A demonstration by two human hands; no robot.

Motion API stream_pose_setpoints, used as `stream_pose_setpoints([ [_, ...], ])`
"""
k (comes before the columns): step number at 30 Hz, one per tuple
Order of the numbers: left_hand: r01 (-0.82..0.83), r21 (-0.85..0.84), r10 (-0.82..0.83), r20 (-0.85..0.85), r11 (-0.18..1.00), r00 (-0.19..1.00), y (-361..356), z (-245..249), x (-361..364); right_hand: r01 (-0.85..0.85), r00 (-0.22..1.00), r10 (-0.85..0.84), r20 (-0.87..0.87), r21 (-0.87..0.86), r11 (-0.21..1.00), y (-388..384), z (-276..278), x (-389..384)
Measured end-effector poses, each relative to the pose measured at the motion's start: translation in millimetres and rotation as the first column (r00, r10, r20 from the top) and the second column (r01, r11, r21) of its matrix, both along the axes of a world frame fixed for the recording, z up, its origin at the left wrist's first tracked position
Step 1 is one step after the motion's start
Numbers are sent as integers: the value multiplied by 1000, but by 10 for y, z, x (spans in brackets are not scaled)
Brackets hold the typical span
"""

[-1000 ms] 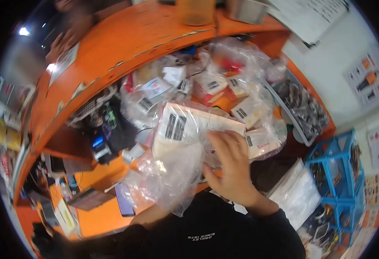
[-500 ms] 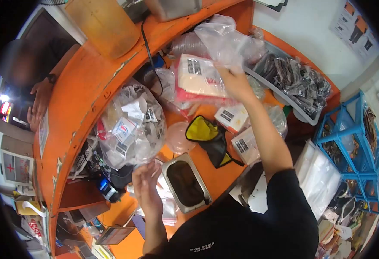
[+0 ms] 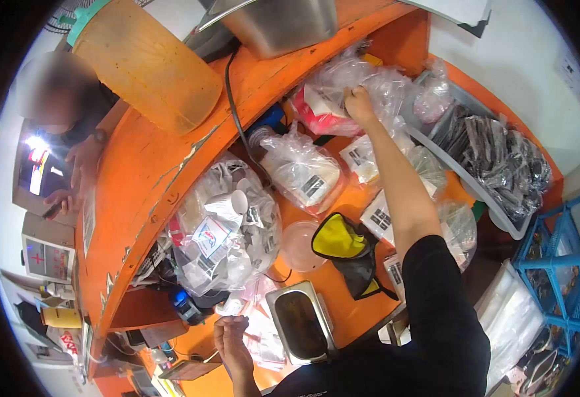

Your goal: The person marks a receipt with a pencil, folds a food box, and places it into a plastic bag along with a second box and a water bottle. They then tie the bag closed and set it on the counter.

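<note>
My right hand is closed at the far side of the counter, gripping a clear plastic bag with something white and red inside. More crumpled clear plastic lies around those fingers. My left hand hovers near the counter's front, left of a metal pan with dark contents. Its fingers are curled together, and whether they hold anything is hidden. A black and yellow cloth item lies between my arms, beside a round clear plastic lid or bowl.
A big clear bag of cups and packets fills the left. Another bagged pack lies behind it. On the right are a grey bin of black-wrapped items and a blue rack. An orange-tinted jug stands on the ledge; a person is beyond.
My right hand has carried the white and red bag farther away, to the back of the counter. My left hand has lowered and its fingers have curled in. The view has shifted.
</note>
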State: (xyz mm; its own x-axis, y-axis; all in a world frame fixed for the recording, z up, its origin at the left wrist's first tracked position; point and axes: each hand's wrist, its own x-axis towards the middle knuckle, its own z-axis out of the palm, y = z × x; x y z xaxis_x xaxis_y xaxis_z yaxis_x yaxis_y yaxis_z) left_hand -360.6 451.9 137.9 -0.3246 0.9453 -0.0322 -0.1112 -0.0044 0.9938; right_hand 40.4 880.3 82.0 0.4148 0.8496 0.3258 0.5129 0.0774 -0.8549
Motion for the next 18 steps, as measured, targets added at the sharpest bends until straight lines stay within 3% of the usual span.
stream_pose_setpoints([
  [1, -3, 1, 3, -8, 1000, 1000, -16, -7, -22, -10, 1000, 10, -8, -2, 1000, 34, -38, -24],
  [2, -13, -3, 13, -15, 1000, 1000, -28, -25, -26, -214, 901, 238, 363, -105, 971, 60, -76, -51],
  [3, -23, -7, 23, -18, 1000, 1000, -29, -33, -16, -354, 620, 441, 649, -269, 896, 62, -114, -70],
  [4, -22, -11, 22, -25, 1000, 999, -25, -45, -4, -363, 618, 448, 646, -271, 892, 46, -316, -114],
  [6, -13, -6, 13, -42, 1000, 999, -3, -19, 71, -343, 601, 78, 796, 168, 924, -4, -824, -241],
  [7, -20, 0, 20, -42, 1000, 999, -5, -11, 76, -349, 601, 78, 796, 174, 921, -93, -700, -252],
  [9, -4, -50, -3, -136, 999, 991, -36, -3, 74, -315, 681, 395, 617, -240, 918, -213, -440, -235],
  [10, 1, -55, -10, -151, 998, 988, -48, -4, 60, -329, 677, 401, 618, -234, 915, -190, -454, -225],
  [12, -13, -51, 5, -139, 999, 990, -76, -3, 39, -368, 891, 445, 93, -426, 826, -124, -407, -154],
  [15, -19, -36, 15, -95, 999, 995, -110, -20, 17, -373, 887, 446, 121, -381, 846, -374, -140, -150],
  [16, -9, -45, 5, -97, 999, 995, -117, -6, 32, -271, 919, 332, 212, -273, 923, -229, -430, -145],
  [18, 5, -66, -12, -103, 998, 995, -159, 12, 20, -370, 802, 425, 419, -209, 905, -145, -626, -40],
])
